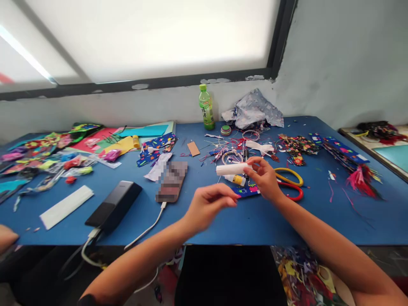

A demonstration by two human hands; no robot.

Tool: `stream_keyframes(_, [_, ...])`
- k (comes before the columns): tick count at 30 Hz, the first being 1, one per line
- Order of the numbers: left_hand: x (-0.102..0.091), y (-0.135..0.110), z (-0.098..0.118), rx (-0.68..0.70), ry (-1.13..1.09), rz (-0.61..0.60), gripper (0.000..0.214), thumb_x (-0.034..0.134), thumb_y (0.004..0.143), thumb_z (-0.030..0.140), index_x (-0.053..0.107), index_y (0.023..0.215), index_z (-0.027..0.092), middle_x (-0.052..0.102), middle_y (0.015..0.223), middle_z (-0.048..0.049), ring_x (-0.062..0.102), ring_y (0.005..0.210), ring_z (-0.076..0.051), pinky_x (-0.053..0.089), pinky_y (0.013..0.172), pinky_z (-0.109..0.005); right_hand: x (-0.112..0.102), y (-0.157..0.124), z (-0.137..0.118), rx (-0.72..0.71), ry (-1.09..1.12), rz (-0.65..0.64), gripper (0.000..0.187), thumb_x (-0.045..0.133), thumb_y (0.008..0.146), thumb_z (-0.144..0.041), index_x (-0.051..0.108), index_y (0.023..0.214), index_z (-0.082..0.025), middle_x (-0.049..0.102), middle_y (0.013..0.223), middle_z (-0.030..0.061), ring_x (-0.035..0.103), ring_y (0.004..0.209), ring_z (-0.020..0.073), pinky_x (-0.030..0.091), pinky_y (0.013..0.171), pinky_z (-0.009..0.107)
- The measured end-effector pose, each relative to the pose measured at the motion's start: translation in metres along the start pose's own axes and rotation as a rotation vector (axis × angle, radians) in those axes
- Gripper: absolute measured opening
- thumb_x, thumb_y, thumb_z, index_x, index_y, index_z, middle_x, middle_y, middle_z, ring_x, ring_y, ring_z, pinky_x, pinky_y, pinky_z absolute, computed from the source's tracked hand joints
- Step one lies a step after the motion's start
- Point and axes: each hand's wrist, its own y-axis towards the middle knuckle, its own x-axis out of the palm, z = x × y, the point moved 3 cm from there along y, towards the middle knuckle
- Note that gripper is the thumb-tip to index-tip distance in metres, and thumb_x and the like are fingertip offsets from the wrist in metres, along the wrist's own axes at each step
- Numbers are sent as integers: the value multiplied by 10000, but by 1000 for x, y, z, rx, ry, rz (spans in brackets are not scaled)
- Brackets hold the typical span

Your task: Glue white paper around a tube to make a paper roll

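My right hand holds a white tube-shaped glue stick above the blue table, fingers wrapped round its right end. My left hand hovers just below and left of it, fingers pinched together; whatever is between them is blurred. A small blue patterned paper piece and a yellow-capped glue bottle lie on the table under my hands. Yellow scissors and red scissors lie right of my right hand.
A phone on a white cable and a black power bank lie at left. A green bottle, crumpled cloth, threads, patterned paper stacks and coloured scraps cover the far side. Another person's hand shows at the left edge.
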Motion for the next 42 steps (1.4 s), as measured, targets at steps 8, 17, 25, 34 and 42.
stream_keyframes(8, [63, -50, -48, -299, -5, -202, 161, 624, 860, 289, 687, 878, 142, 642, 728, -31, 630, 681, -134, 512, 715, -278, 7, -3, 2, 42, 21, -79, 329, 783, 687, -397, 556, 841, -216, 600, 839, -13, 604, 753, 144, 495, 643, 257])
stream_keyframes(17, [76, -36, -66, -306, -327, 36, 165, 675, 777, 256, 569, 698, 157, 572, 679, 18, 542, 578, -84, 518, 635, -248, 8, -2, 1, 49, 62, -92, 319, 765, 695, -393, 545, 846, -218, 572, 898, -3, 615, 825, 148, 527, 712, 272])
stream_keyframes(25, [80, -39, -71, -359, -368, 40, 246, 810, 721, 321, 645, 787, 151, 718, 787, -43, 662, 670, -127, 556, 710, -275, 11, -4, -1, 56, 98, -121, 294, 761, 709, -364, 545, 851, -225, 579, 907, -4, 622, 830, 147, 532, 697, 265])
stream_keyframes(34, [87, -38, -69, -311, -441, 79, 243, 738, 777, 315, 563, 727, 153, 567, 625, 37, 492, 516, -55, 532, 606, -234, 12, -5, 0, 65, 115, -138, 261, 752, 723, -324, 546, 847, -223, 586, 903, -11, 620, 805, 129, 516, 669, 243])
stream_keyframes(42, [88, -39, -73, -340, -410, 106, 268, 739, 752, 372, 573, 784, 164, 565, 607, 34, 491, 507, -73, 542, 605, -270, 12, -5, 1, 75, 109, -143, 286, 757, 715, -355, 543, 855, -227, 586, 894, -10, 617, 798, 134, 514, 647, 245])
